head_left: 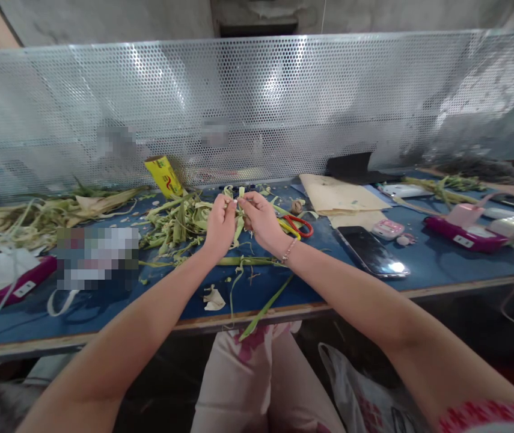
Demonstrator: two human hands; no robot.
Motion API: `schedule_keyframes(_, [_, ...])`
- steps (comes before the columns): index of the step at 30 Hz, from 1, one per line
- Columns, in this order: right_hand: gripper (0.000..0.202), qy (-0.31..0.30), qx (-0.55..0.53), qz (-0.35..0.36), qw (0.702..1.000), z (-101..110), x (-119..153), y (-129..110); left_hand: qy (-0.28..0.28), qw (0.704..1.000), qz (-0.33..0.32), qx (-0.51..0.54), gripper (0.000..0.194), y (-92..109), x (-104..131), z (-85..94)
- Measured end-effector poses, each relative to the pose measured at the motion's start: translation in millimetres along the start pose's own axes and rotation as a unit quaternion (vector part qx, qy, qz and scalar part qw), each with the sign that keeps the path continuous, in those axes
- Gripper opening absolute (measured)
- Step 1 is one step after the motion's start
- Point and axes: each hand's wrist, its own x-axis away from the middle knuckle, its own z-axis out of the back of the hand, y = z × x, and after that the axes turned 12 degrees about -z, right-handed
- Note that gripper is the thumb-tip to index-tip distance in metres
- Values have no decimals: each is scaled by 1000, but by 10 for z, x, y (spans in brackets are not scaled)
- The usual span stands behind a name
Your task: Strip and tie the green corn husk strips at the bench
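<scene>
Over the blue table (257, 291), my left hand (221, 224) and my right hand (262, 221) meet with fingertips close together. Both pinch a pale green leaf strip (238, 231), which sticks up between them and hangs below. Just left of my left hand lies a heap of green leaf pieces (180, 222). Red-handled scissors (302, 226) rest beside my right wrist. Long green strips cross the table below my hands, and one green leaf (266, 308) hangs over the front edge.
A black phone (369, 251), tan paper (340, 195) and a purple power strip (464, 233) lie right. A yellow packet (164, 176) stands behind the heap. Dried husks (89, 207) and another power strip (17, 282) are left. A perforated metal panel (257, 108) closes the back.
</scene>
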Motion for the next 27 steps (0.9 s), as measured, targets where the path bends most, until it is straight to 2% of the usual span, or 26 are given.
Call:
schedule_keyframes(6, [16, -32, 29, 24, 999, 37, -17, -26, -2, 996, 39, 79, 26, 10, 0, -14])
schedule_keyframes(11, [17, -37, 5, 11, 999, 11, 23, -48, 12, 984, 72, 161, 31, 31, -14, -38])
schedule_keyframes(19, [20, -37, -33, -13, 999, -16, 32, -77, 23, 983, 54, 176, 31, 101, -15, -12])
schedule_keyframes(27, [19, -67, -7, -20, 998, 58, 9, -69, 47, 974, 79, 207, 29, -18, -14, -8])
